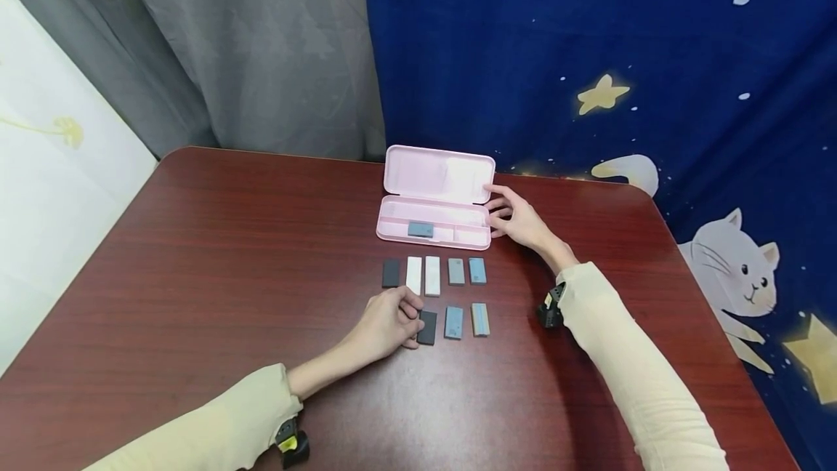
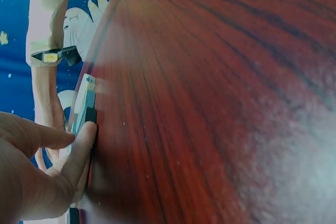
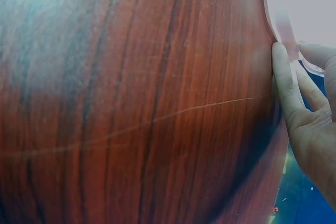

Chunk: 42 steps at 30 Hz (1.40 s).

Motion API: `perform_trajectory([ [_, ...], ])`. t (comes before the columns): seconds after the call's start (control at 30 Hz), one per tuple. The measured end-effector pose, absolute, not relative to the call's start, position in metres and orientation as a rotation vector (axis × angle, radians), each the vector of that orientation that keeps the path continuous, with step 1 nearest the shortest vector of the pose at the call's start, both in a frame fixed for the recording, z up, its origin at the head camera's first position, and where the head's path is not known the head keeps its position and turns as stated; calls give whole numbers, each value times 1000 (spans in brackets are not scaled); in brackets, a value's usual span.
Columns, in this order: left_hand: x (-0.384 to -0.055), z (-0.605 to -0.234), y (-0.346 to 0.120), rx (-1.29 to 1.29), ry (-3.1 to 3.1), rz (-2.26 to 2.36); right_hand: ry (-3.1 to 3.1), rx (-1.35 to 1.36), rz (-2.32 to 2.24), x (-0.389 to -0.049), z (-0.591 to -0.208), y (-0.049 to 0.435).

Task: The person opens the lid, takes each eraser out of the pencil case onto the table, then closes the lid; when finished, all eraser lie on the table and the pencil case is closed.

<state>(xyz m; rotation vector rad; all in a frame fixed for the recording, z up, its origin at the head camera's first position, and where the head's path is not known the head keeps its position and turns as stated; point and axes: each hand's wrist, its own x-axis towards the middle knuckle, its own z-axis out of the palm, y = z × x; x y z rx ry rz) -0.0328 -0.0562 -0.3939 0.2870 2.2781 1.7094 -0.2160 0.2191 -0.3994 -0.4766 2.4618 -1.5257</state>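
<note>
A pink pencil case (image 1: 392, 236) stands with its lid (image 1: 418, 173) raised, and a blue-grey eraser (image 1: 421, 229) lies in its tray. My right hand (image 1: 519, 222) rests against its right end, one fingertip at the lid and other fingers (image 3: 283, 72) fairly straight along the side. Low over the table, my left hand (image 1: 386, 322) has bent fingers at the left edge of a black eraser (image 1: 428, 329). I cannot tell whether those fingers pinch it. Beside that eraser lie a blue eraser (image 1: 454, 323) and a yellow-edged blue eraser (image 1: 480, 320).
Nearer the case runs another row: a black block (image 1: 390, 273), two white blocks (image 1: 432, 276), a grey one (image 1: 456, 272) and a blue one (image 1: 477, 270). The brown table (image 1: 229, 260) meets grey and blue curtains (image 1: 523, 42) at its far edge.
</note>
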Motion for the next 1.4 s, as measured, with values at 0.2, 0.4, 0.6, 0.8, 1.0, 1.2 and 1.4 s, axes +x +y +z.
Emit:
perform_trajectory([
  [0.2, -39, -391, -68, 356, 2181, 1715, 2472, -476, -1513, -216, -398, 219],
  [0.4, -65, -377, -80, 358, 2074, 1751, 2453, -475, -1540, -216, -400, 220],
  [0.6, -107, -364, -89, 367, 2193, 1751, 2445, -479, -1551, -216, -399, 220],
  [0.8, -144, -368, -82, 422, 2346, 1729, 2449, -482, -1552, -216, -397, 221],
  [1.0, -166, -366, -72, 415, 2412, 1685, 2446, -485, -1549, -217, -397, 220],
  [1.2, -188, -364, -64, 480, 2547, 1559, 2449, -472, -1553, -217, -397, 220],
  [1.4, -199, -369, -60, 681, 2733, 1262, 2439, -459, -1552, -216, -399, 218],
])
